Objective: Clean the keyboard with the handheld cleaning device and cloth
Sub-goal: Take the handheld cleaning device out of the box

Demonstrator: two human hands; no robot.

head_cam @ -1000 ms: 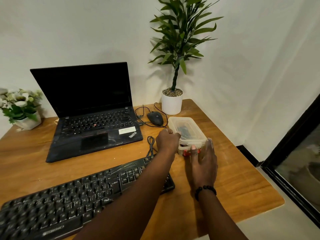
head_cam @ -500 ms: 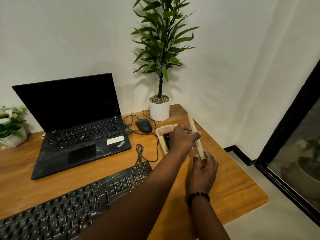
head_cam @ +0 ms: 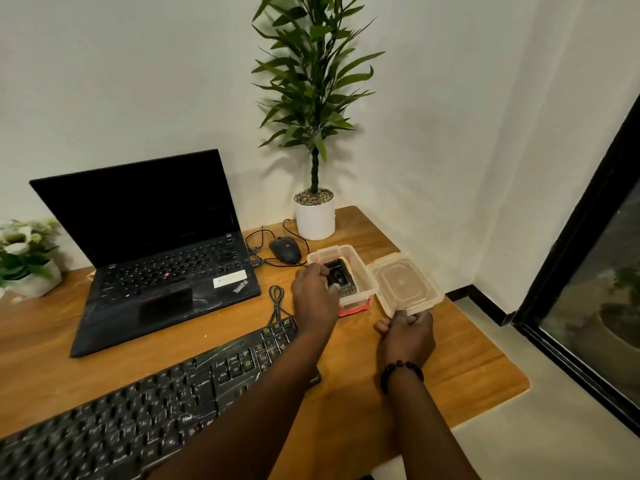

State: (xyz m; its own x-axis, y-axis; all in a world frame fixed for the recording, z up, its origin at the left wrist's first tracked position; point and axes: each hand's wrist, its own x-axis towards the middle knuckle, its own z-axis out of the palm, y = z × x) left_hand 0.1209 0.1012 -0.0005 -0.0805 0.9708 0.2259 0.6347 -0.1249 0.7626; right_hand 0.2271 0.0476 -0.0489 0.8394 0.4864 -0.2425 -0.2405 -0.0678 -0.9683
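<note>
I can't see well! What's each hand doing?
Left hand: closed on the small black device in the clear plastic box.
Right hand: holding the clear plastic lid.

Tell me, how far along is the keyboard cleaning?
Barely begun. Done: the lid is off the plastic box, and the right hand holds it at its near edge. In hand: the left hand grips a black device in the box. Left: all the cleaning; the keyboard lies untouched, and no cloth shows.
</note>
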